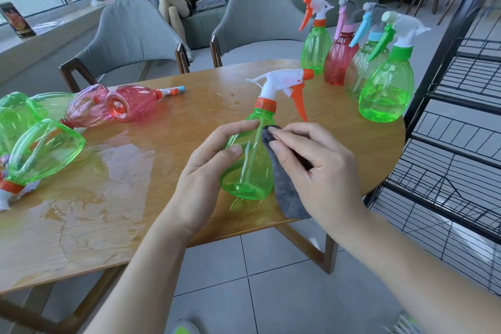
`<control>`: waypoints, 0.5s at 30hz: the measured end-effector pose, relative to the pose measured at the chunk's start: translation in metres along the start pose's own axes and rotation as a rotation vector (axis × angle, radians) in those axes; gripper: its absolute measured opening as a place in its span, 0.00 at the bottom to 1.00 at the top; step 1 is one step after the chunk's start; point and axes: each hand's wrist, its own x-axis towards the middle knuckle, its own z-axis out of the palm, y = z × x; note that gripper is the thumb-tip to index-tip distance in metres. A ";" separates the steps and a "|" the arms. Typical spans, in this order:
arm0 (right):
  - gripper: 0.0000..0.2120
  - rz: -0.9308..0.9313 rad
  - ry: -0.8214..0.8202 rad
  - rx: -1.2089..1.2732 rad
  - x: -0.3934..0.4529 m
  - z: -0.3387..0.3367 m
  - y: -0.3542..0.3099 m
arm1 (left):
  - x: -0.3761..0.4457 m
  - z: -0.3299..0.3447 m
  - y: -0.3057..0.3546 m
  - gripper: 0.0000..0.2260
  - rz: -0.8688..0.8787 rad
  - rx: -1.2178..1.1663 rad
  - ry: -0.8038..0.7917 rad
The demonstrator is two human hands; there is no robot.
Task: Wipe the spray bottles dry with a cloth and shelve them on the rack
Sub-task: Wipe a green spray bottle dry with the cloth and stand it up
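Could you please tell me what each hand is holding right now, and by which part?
The left hand grips the green spray bottle round its body; the right hand presses a grey cloth against its side.

Both forearms are seen reaching forward from the bottom edge of the head view, bare to the wrist, and are angled inward so that the hands are brought close together. The left hand (206, 163) is turned with its back upward; its fingers are curved forward and its thumb is laid alongside, so that a grip is formed round what is held. The right hand (320, 168) is held just beside it, back upward, with the fingers bent and pressed down in a pinch against the thumb. The two hands are kept apart by a narrow gap.
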 end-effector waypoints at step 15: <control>0.07 -0.094 -0.119 0.074 -0.018 0.005 -0.006 | 0.005 0.003 -0.007 0.18 -0.023 -0.076 0.068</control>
